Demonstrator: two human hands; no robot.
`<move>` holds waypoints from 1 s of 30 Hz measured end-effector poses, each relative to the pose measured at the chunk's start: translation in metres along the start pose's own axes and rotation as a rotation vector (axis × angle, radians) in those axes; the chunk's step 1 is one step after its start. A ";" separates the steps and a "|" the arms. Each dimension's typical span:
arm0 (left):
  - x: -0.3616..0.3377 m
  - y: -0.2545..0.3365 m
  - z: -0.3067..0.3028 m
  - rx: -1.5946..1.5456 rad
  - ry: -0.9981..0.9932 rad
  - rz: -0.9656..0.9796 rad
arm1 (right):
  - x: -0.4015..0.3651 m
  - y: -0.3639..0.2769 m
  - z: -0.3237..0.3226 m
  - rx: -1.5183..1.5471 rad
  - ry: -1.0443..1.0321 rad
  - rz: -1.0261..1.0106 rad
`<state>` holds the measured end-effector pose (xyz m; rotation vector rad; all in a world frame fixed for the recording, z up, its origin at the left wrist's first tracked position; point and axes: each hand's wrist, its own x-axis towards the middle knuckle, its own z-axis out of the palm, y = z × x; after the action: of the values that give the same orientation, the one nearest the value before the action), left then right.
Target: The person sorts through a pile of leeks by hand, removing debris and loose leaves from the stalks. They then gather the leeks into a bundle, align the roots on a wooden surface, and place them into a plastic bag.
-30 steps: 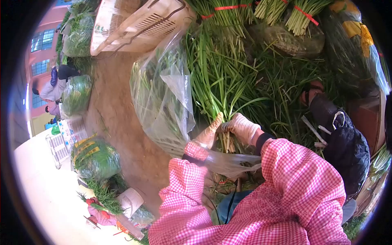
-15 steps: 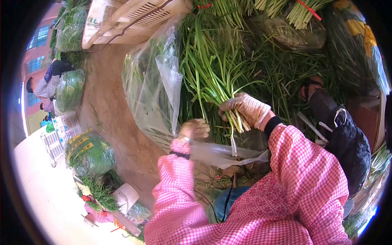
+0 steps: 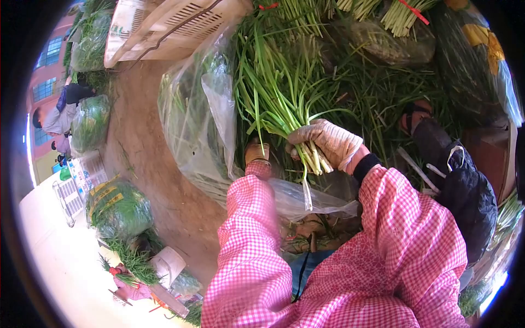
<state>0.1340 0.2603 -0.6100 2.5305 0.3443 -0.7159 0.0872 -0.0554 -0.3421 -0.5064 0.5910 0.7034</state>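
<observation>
My right hand (image 3: 327,143), in a pale stained glove, is closed around a bunch of green stalks (image 3: 279,106). Their whitish cut ends stick out below the fist, and one long pale stalk hangs lower. My left hand (image 3: 257,151) reaches in under the leaves at the left of the bunch, beside the clear plastic sheet (image 3: 219,104). Leaves cover its fingers, so what they hold, if anything, is hidden. Loose greens (image 3: 377,93) lie beyond my right hand.
A pale plastic crate (image 3: 180,33) stands at upper left. Bundles with red ties (image 3: 407,19) lie at the top. A black bag (image 3: 467,199) is at the right. Wrapped greens (image 3: 120,208) and people (image 3: 57,117) are at the far left.
My left hand has moved up and in under the leaves, where its fingers are now hidden. My right hand still holds the bunch, shifted slightly left.
</observation>
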 end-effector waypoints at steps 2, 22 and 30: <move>-0.034 0.053 -0.034 0.142 0.002 0.027 | 0.003 -0.002 -0.002 -0.004 -0.014 -0.015; -0.073 0.133 -0.146 -0.768 -0.562 -0.236 | 0.001 -0.004 -0.001 -0.049 -0.011 -0.027; -0.121 0.140 -0.101 -1.165 -0.694 -0.102 | 0.028 0.036 -0.008 -0.233 0.120 -0.096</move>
<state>0.1266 0.1804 -0.4153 1.1064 0.4537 -0.9838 0.0757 -0.0245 -0.3743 -0.7931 0.5955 0.6575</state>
